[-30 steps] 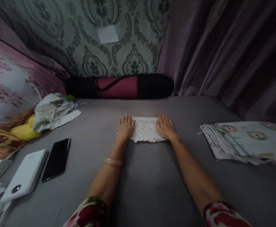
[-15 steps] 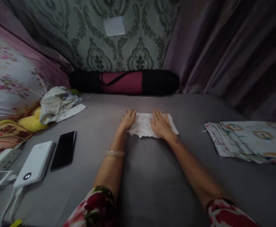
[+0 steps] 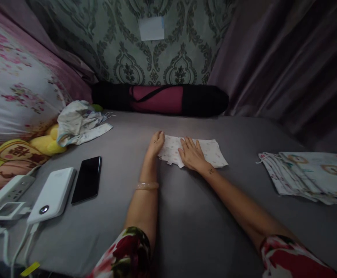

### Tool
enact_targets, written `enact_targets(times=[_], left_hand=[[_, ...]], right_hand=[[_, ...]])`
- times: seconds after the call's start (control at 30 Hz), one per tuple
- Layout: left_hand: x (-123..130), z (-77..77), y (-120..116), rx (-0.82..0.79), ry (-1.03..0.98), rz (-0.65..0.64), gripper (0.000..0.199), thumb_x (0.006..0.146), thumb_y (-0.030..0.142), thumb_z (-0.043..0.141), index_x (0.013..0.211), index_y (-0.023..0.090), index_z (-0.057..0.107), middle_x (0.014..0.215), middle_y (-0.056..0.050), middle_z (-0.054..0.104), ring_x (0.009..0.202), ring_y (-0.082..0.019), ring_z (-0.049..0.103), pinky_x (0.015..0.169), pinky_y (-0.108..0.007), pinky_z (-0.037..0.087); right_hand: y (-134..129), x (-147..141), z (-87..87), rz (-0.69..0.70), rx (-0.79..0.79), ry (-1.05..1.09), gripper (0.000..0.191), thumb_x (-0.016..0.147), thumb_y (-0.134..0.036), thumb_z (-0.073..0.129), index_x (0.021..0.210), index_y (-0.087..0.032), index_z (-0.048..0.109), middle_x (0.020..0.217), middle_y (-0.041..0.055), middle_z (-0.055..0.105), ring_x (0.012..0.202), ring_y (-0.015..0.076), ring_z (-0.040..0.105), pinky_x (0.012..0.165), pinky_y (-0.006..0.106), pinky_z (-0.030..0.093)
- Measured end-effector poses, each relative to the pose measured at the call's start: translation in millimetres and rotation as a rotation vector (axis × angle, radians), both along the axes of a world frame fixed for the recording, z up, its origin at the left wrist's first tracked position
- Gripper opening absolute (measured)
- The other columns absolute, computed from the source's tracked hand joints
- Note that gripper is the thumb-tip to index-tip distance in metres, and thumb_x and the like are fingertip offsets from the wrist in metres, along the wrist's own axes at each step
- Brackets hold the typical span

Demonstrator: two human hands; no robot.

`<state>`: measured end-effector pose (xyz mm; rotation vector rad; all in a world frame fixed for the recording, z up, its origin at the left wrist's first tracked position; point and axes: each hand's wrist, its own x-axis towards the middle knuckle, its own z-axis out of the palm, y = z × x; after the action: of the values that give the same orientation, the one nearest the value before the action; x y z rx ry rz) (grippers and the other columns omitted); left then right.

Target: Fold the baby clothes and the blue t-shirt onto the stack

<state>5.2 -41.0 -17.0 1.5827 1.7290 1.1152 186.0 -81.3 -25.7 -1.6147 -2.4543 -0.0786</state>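
Note:
A small white cloth (image 3: 213, 152) with a faint print, folded into a rough rectangle, lies on the grey bed sheet. Across its middle my right hand (image 3: 192, 153) is flat, palm down, fingers stretched and slightly apart. At the cloth's left edge is my left hand (image 3: 156, 143), its fingers together and curled against the edge; their tips are partly hidden. A little tab sticks out at the cloth's near left side.
To the right is a stack of folded printed cloths (image 3: 310, 175). On the left lie a black phone (image 3: 86, 180), a white power bank (image 3: 53, 195), a power strip (image 3: 9, 195) and a crumpled cloth (image 3: 78, 121). A black and pink bag (image 3: 157, 99) lies along the wall.
My right hand has slid slightly left relative to the cloth, uncovering more of its right side, which looks smoother. My left hand has curled at the left edge. The view has shifted a little.

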Motion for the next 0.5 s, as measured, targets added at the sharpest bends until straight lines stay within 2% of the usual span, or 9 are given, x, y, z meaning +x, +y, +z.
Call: enact_targets(times=[0.13,0.27,0.4,0.5], left_hand=[[-5.9,-0.7,-0.7,0.011,-0.010,0.033,0.039,0.096,0.029,0.032,0.109,0.010,0.063,0.112,-0.016,0.066,0.109,-0.023,0.059,0.097,-0.033,0.042],[-12.5,-3.3,1.8,0.000,-0.010,0.089,0.037,0.095,0.027,0.032,0.100,0.011,0.065,0.103,-0.014,0.068,0.102,-0.022,0.061,0.092,-0.031,0.044],[-13.6,-5.5,5.4,-0.014,-0.017,0.103,0.037,0.094,0.027,0.034,0.108,0.010,0.064,0.111,-0.014,0.067,0.107,-0.022,0.060,0.095,-0.030,0.044],[-11.9,-6.5,6.4,-0.005,-0.018,0.084,0.039,0.094,0.027,0.034,0.114,0.008,0.062,0.117,-0.015,0.065,0.112,-0.022,0.059,0.097,-0.030,0.044]], right_hand=[[2.6,-23.3,-2.8,0.060,-0.029,0.020,0.059,0.098,-0.040,0.022,0.146,-0.007,0.034,0.154,0.0138,0.028,0.143,0.0255,0.021,0.116,0.046,0.010],[3.9,-26.6,-11.2,0.052,-0.085,0.033,0.060,0.097,-0.042,0.022,0.146,-0.008,0.033,0.154,0.0129,0.029,0.143,0.0247,0.021,0.116,0.045,0.012],[6.9,-25.1,-8.9,0.048,-0.132,0.036,0.060,0.096,-0.041,0.025,0.146,-0.008,0.034,0.154,0.0138,0.028,0.143,0.0266,0.021,0.116,0.047,0.011],[10.8,-36.7,-0.4,0.043,-0.176,0.048,0.059,0.096,-0.039,0.026,0.145,-0.007,0.035,0.153,0.0159,0.028,0.143,0.0285,0.020,0.115,0.051,0.010]])
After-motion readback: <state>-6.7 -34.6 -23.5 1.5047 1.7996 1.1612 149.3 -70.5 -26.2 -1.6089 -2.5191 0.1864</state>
